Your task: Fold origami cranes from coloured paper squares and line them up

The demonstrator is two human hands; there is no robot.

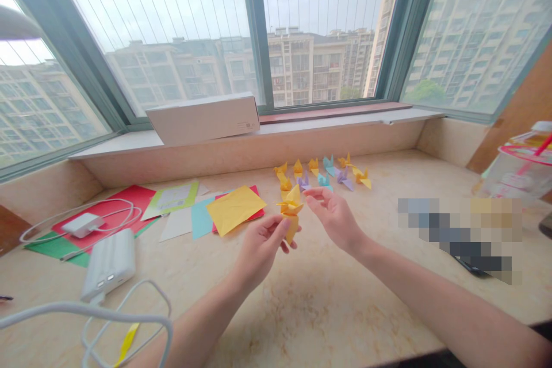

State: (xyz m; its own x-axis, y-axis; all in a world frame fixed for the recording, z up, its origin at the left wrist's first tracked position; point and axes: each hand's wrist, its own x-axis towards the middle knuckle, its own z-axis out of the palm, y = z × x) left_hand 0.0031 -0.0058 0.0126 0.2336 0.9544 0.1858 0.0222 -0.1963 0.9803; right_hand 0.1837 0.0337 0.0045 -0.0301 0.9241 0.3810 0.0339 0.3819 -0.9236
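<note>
- The place looked like a home, probably a flat on an upper floor;
- broad clear-glass windows (172, 11) in grey-green metal frames (252, 29) angled round three sides, in the manner of a bay; beyond them stood beige multi-storey residential blocks (302, 66), their rooflines at about eye level;
- beneath the glass spread a deep, beige, marble-patterned ledge (280, 305), used as a table; it looked like a domestic bay sill;
- everyday belongings lay there: a rounded white plastic power bank (110, 261); a clear plastic drink cup (515, 175) with a red rim;
- small folded-paper birds (345, 177) in yellow, blue and purple added a homely, hobby-corner look.
</note>
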